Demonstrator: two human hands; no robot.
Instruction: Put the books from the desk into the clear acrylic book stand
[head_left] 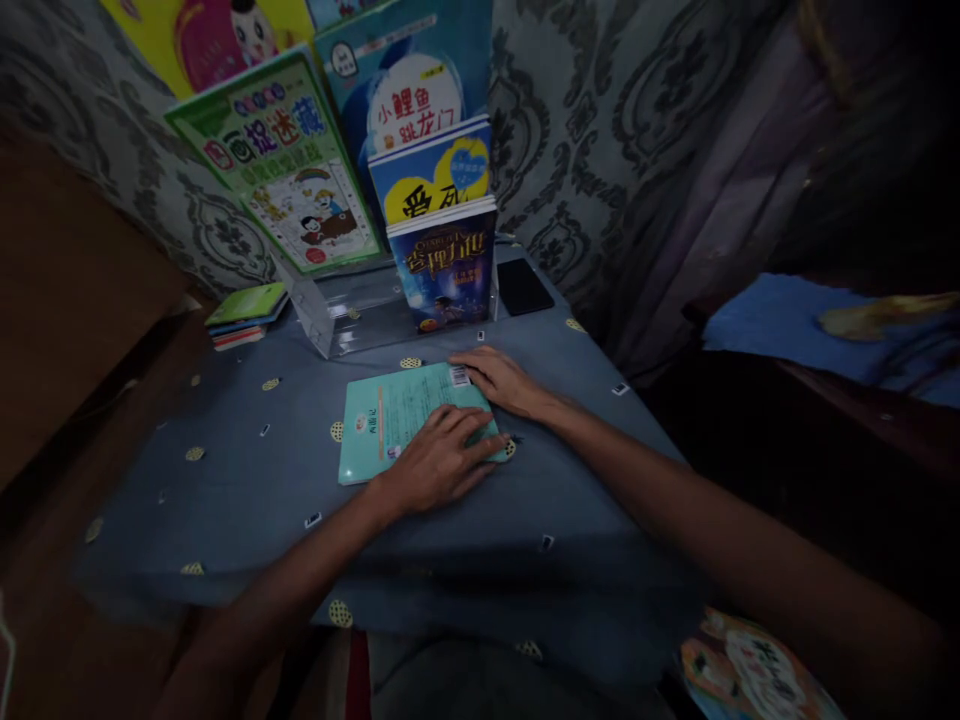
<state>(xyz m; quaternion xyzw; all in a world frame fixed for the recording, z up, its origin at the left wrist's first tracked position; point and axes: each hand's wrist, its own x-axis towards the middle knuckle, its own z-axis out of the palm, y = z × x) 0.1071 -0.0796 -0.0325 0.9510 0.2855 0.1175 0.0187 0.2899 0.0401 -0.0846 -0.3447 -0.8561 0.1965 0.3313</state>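
A turquoise book (397, 405) lies flat on the cloth-covered table, its barcode side up and turned sideways to me. My left hand (442, 455) rests on the cover near the lower right edge, fingers stretched out to the right. At the book's upper right corner, beside the barcode, my right hand (499, 380) lies with its fingers extended and touching the edge. Neither hand is wrapped around the book. Part of the cover is hidden beneath my left hand.
Behind the book, a clear acrylic rack (360, 310) holds several upright books, a dark blue one (446, 270) in front. A black phone (525, 287) lies right of it. Left stands a small book stack (244, 312). Another colourful book (754, 665) shows below the table's right side.
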